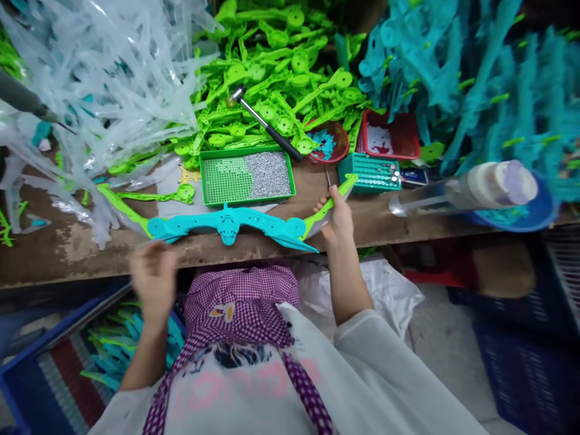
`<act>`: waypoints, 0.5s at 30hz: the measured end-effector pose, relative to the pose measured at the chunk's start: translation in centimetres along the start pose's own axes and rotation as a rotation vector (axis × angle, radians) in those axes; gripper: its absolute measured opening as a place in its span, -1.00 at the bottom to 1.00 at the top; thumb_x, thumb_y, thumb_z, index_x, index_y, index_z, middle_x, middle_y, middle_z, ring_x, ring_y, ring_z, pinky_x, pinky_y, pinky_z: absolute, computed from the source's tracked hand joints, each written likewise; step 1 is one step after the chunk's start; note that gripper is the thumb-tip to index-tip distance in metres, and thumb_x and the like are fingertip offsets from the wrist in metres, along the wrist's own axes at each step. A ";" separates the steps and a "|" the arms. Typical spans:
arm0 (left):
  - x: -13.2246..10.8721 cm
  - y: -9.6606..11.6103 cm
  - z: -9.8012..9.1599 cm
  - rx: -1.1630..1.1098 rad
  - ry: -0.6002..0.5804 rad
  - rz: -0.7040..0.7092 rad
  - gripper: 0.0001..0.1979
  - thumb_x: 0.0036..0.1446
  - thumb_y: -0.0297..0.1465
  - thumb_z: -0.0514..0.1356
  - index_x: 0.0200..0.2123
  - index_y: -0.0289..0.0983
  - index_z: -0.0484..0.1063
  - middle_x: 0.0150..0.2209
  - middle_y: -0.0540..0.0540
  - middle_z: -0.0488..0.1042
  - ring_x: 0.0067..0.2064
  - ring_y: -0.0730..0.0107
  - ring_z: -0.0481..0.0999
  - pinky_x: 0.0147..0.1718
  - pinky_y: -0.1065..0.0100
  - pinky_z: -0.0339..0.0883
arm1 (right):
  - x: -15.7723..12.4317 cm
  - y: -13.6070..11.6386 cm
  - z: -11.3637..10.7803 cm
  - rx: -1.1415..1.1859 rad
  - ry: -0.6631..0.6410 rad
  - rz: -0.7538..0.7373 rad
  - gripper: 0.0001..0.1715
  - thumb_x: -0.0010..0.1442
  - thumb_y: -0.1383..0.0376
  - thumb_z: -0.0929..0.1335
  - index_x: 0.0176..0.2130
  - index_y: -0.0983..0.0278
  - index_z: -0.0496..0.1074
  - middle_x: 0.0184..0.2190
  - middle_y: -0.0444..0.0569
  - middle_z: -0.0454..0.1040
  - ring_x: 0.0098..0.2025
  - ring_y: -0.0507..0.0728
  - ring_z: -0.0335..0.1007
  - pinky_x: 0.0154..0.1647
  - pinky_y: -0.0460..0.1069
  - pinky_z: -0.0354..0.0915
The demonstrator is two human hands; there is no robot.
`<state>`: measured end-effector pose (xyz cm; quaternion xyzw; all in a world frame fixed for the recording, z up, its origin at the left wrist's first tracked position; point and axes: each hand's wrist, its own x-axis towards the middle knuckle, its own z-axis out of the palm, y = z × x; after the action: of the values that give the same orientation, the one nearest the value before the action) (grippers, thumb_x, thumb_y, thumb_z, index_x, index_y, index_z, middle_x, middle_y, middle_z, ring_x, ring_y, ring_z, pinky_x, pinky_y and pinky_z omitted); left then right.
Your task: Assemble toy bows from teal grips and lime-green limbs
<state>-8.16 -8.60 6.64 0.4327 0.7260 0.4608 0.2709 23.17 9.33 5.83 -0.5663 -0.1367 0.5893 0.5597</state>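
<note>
A toy bow with a turquoise middle [227, 225] and bright green limbs lies along the front of the workbench. My right hand [338, 216] is closed around its right green limb [319, 215]. Below the left joint of the bow, my left hand [155, 279] is smeared by motion, and I cannot tell whether it touches the bow. Just behind the bow stands a green tray [248, 201] with small silvery screws heaped in its right half. A loose green limb part [181, 194] rests behind the left limb.
A hammer [267, 124] lies on piled green parts [308, 78]. Translucent parts [122, 72] heap up at left, turquoise ones [435, 54] at right. A power screwdriver [27, 96] hangs at left. Red baskets [403, 151], a teal box [362, 181] and a clear bottle [453, 192] stand at right.
</note>
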 end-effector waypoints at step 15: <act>-2.2 5.4 18.3 -0.823 -0.623 -0.719 -0.59 -0.22 -0.27 0.48 -0.26 -0.27 0.53 -0.25 -0.10 0.62 -0.25 0.23 0.61 -0.27 0.24 0.51 | -1.1 -1.4 1.2 -0.224 -0.201 -0.075 -0.52 -0.01 0.02 0.50 -0.45 0.23 0.22 -0.65 -0.34 0.27 -0.69 -0.11 0.20 -0.70 -0.18 0.20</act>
<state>9.38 -1.52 3.65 0.1360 0.4764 0.4348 0.7520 22.62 9.48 7.83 -0.5578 -0.2781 0.6028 0.4982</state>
